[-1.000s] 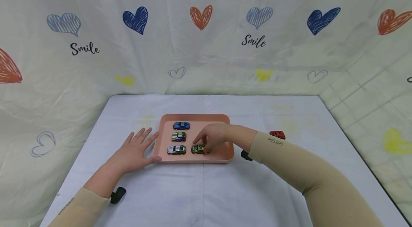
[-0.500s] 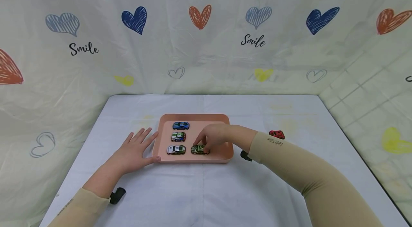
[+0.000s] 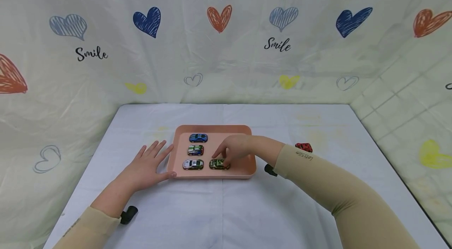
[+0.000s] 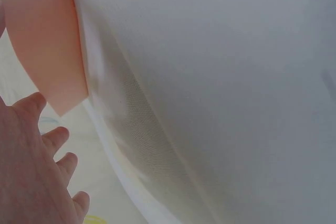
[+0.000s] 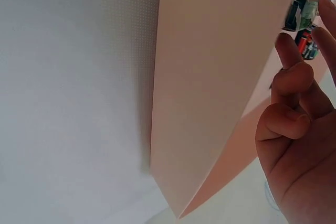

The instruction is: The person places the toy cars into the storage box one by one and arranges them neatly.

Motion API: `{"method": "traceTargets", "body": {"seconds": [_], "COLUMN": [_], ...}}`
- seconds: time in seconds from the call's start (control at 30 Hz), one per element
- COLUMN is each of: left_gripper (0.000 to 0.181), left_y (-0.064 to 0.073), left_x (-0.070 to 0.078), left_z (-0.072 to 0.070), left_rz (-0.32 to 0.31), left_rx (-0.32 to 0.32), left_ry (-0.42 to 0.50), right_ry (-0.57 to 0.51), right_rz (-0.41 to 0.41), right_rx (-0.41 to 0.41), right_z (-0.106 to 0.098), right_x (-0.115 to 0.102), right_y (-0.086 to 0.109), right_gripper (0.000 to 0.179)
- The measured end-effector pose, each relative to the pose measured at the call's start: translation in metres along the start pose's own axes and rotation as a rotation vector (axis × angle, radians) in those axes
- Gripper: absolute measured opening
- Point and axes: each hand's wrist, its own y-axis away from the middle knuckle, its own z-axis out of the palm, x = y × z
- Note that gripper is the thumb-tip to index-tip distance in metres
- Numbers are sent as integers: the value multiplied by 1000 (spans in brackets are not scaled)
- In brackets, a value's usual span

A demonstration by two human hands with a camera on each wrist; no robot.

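Five fingers spread, my left hand (image 3: 148,166) lies beside the left end of a pink tray (image 3: 243,170), its thumb at the front left corner. My right hand (image 3: 236,149) reaches over the tray from the right. Its thumb and forefinger pinch a green patterned toy car (image 3: 216,164) at the tray's front, the thumb covering part of its right end. In a column to the left sit a blue toy car (image 3: 198,138), a green-and-white toy car (image 3: 195,150) and a silver toy car (image 3: 193,164). The right wrist view shows the last fingers curled in.
A red toy car (image 3: 303,147) stands on the white-covered table (image 3: 197,213), right of the tray and just behind the right sleeve (image 3: 318,174). A pale curtain (image 3: 240,56) with printed hearts hangs behind the table.
Almost nothing differs. The right wrist and sleeve have shifted very slightly to the right and up; the left hand and the cars keep their places.
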Motion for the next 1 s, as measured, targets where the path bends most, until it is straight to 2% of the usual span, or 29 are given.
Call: {"method": "traceTargets", "body": {"seconds": [0.4, 0.6, 0.77, 1.0], "left_gripper": [97, 96, 95, 95], "left_y": [0, 1, 3, 2], "left_x": [1, 2, 4, 5], "left_z": [0, -3, -6, -6], "left_rz": [-5, 4, 4, 1], "left_rx": [6, 17, 21, 21], "left_ry": [-3, -1, -6, -12], "right_ry": [-105, -110, -142, -209], "right_rz": [-2, -54, -75, -55], "right_rx": [21, 56, 78, 92], "right_z": [-9, -14, -17, -18], "right_x": [2, 9, 18, 34], "right_y": [9, 18, 27, 43], "right_gripper": [36, 36, 37, 36]}}
